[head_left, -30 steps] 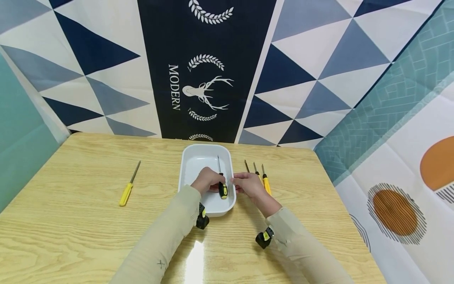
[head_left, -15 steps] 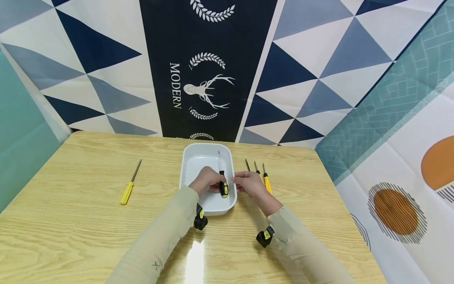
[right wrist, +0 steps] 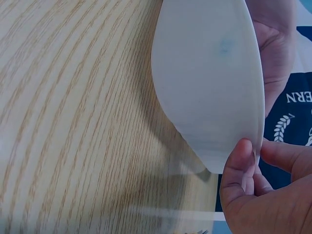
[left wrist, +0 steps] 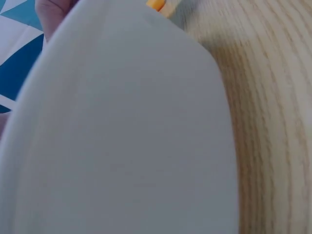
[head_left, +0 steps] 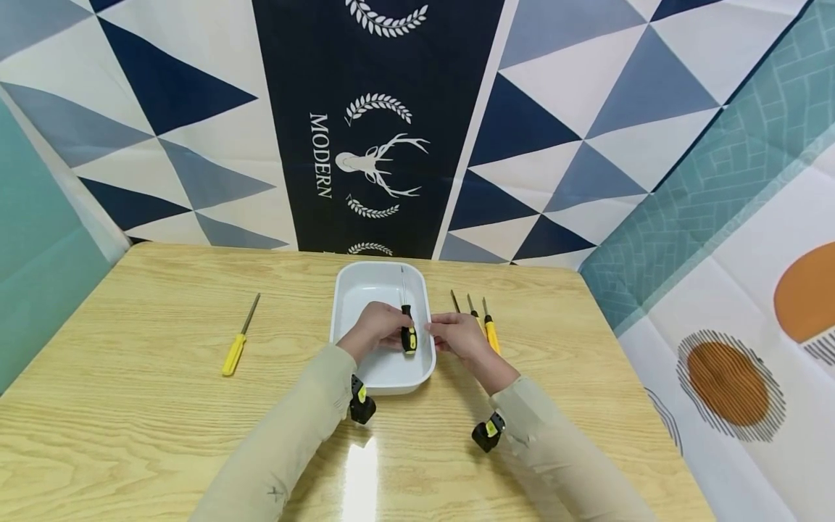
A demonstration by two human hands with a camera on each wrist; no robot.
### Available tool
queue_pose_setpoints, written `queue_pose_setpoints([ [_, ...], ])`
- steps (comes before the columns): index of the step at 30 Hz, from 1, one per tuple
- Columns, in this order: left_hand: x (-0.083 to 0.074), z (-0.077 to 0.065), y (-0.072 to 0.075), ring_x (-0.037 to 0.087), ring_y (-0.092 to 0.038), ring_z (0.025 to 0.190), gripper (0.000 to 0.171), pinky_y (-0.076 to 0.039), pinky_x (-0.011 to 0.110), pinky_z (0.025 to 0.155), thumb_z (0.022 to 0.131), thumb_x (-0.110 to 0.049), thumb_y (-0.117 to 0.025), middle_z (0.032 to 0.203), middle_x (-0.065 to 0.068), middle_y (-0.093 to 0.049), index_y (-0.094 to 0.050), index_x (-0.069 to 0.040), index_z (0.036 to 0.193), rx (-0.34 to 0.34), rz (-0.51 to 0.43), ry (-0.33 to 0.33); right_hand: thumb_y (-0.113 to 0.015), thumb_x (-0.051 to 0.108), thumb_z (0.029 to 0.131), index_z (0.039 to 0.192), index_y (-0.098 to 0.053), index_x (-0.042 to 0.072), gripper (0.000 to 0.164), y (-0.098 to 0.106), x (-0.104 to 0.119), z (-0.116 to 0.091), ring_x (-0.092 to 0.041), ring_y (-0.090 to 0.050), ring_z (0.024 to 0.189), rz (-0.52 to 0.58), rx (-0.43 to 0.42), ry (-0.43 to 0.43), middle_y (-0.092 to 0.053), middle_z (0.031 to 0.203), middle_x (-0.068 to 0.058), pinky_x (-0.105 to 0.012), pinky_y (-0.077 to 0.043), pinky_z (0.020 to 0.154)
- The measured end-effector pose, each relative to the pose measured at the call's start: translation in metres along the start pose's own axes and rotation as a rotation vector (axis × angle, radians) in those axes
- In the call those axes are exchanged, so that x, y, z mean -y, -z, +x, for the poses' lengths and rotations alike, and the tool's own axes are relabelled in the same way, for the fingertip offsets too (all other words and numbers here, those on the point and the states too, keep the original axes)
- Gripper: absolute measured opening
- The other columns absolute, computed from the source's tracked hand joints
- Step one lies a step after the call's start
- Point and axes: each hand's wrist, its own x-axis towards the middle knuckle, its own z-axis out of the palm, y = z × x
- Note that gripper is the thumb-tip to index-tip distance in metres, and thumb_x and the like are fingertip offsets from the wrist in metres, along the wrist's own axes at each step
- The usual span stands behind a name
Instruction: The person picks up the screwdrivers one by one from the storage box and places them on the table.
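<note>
My left hand (head_left: 380,322) is inside the white tray (head_left: 391,383) and grips the handle of a screwdriver (head_left: 408,342), black with yellow patches. Its thin shaft points toward the tray's far end. Some of the left fingers are hidden. At the tray's right rim, my right hand (head_left: 459,337) pinches the edge. In the right wrist view the thumb and fingers of the right hand (right wrist: 273,200) hold that rim, and part of the left hand (right wrist: 278,53) shows beyond it. The tray's outer wall (left wrist: 141,122) fills most of the left wrist view.
A yellow screwdriver (head_left: 234,354) lies left on the wooden table (head_left: 156,435). Right of the tray lie several orange-yellow screwdrivers with dark shafts, one of them the outer screwdriver (head_left: 491,335), partly behind the right hand. A patterned cloth (head_left: 535,130) hangs behind the table.
My left hand has shifted slightly away from me and left, and the held screwdriver has moved a little toward the tray's far end. My right hand keeps its place on the rim.
</note>
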Motion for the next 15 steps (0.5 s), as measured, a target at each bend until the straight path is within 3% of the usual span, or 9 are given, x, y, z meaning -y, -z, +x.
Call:
queue_pose_setpoints([
  [6, -0.001, -0.006, 0.004, 0.014, -0.066, 0.067, 0.029, -0.059, 0.029, 0.064, 0.083, -0.009, -0.066, 0.094, 0.018, -0.069, -0.060, 0.004, 0.108, 0.037, -0.055, -0.061, -0.062, 0.011, 0.089, 0.113, -0.062, -0.002, 0.027, 0.000, 0.001, 0.000, -0.012, -0.058, 0.067, 0.000, 0.003, -0.005, -0.063, 0.087, -0.007, -0.029, -0.055, 0.070],
  [15, -0.002, -0.011, 0.014, 0.015, -0.065, 0.079, 0.036, -0.059, 0.028, 0.068, 0.083, -0.013, -0.069, 0.105, 0.019, -0.066, -0.059, 0.002, 0.114, 0.046, -0.051, -0.133, -0.063, 0.012, 0.089, 0.114, -0.062, 0.000, 0.028, -0.001, -0.001, 0.000, -0.014, -0.058, 0.069, -0.013, 0.003, -0.006, -0.064, 0.091, -0.009, -0.031, -0.056, 0.073],
])
